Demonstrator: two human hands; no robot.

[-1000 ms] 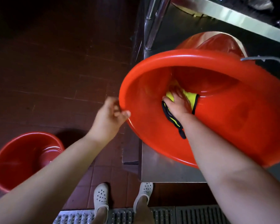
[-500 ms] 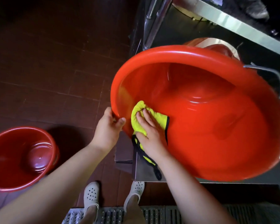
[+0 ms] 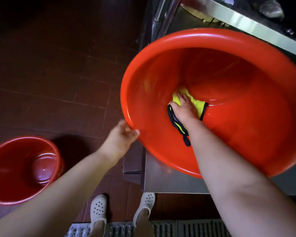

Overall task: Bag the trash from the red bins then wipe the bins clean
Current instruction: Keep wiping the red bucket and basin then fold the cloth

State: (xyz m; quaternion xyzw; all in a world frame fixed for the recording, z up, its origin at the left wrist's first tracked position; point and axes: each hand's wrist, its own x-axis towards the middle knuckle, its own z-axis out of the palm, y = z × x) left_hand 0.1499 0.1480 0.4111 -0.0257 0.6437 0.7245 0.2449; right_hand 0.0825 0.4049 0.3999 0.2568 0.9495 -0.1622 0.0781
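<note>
While we stand in our white shoes (image 3: 98, 206) on the dark floor tiles (image 3: 58, 74), our left hand (image 3: 120, 140) curls its fingers and thumb over the near rim of the big red bin (image 3: 246, 130) and holds it tight. That bin is tipped toward us on the shiny metal desk (image 3: 169, 182). Just past that grip, inside the bin, our right hand (image 3: 184, 109) lies flat with straight fingers, pressing a yellow cloth (image 3: 197, 104) with a dark edge against the bin's bottom. Well off to the left of the left-hand grip, a second red bin (image 3: 22, 170) sits upright on the floor. Farther back, beyond the big bin, a steel shelf edge (image 3: 246, 26) crosses the top.
</note>
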